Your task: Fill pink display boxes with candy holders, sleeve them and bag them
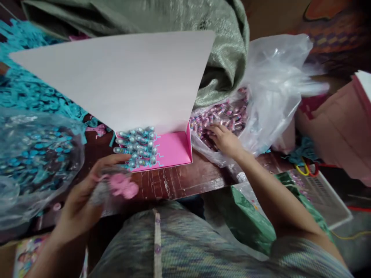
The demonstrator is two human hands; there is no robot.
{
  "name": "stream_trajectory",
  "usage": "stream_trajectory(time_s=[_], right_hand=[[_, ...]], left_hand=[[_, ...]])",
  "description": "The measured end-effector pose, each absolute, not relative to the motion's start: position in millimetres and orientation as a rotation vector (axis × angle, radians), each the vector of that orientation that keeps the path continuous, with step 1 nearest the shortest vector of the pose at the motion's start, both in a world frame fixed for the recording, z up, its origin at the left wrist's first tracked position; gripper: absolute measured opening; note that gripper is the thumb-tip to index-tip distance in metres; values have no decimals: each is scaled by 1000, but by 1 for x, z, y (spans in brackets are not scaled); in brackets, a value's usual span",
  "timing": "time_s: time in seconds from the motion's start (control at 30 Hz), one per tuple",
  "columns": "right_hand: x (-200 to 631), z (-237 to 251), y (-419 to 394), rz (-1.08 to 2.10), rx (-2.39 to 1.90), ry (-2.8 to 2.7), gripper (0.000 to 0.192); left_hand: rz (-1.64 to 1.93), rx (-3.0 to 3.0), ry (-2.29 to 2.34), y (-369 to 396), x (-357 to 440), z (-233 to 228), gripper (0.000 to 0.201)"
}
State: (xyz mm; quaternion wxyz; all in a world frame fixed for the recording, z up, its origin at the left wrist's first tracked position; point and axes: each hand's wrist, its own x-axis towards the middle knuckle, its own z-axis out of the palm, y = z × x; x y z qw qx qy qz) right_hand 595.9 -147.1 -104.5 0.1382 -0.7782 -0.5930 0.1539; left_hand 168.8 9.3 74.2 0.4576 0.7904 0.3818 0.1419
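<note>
My left hand [84, 193] is closed round a blurred bunch of pink plastic pieces [123, 186], with something clear or greyish beside them. It is near the left front corner of an open box [176, 148] with a pink floor and a tall white lid [121, 81] raised behind. Rows of small clear-topped capsules with blue parts [142, 146] fill the box's left half; its right half shows bare pink. My right hand [226, 141] reaches into a clear plastic bag, fingers stretched out and touching a pile of small pink capsules [226, 114].
A clear bag of blue pieces [43, 154] lies at left, before a heap of blue strips [31, 92]. A grey-green sack [228, 58] stands behind the lid. At right are pink cartons [339, 127], scissors [307, 168] and a white basket [327, 197].
</note>
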Motion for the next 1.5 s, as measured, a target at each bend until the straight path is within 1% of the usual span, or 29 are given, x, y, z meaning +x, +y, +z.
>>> stream_trajectory(time_s=[0.1,0.17,0.27,0.37,0.47,0.57,0.63,0.8,0.97,1.1,1.17,1.23,1.33,1.4,1.5], right_hand=[[599,-103,-160,434,-2226,-1594,55],[603,-106,-164,386,-2253,-1612,56],[606,-110,-166,333,-2266,-1662,38],[599,-102,-167,267,-2156,-1620,27],[574,-73,-174,285,-1917,-1640,26],[538,-38,-184,517,-1646,-1761,40],[519,-22,-188,609,-1568,-1816,44],[504,-12,-188,643,-1490,-1876,29],[501,-6,-190,627,-1432,-1885,31],[496,-6,-189,681,-1537,-1803,24],[496,-7,-188,828,-1626,-1712,34],[498,-5,-188,971,-1705,-1620,42],[499,-2,-192,956,-1776,-1538,56],[500,-1,-194,941,-1802,-1529,56],[509,-6,-190,1098,-1847,-1480,69]], left_hand=[[106,1705,842,-9,199,52,17],[-49,1526,800,-25,218,38,21],[-146,1400,723,-52,240,14,23],[-222,1372,708,-68,251,-8,22],[-165,1430,730,-68,256,-16,25],[-68,1452,670,-61,263,-16,27],[-37,1442,633,-57,267,-17,26],[-57,1545,586,-53,276,-16,23],[-65,1680,564,-53,278,-6,23],[113,2166,508,-58,278,-6,22],[229,2420,429,-58,277,-9,22],[285,2529,379,-58,277,-12,23],[270,2579,381,-55,276,-14,24],[242,2625,372,-54,275,-13,27],[175,2584,403,-52,275,-12,30]])
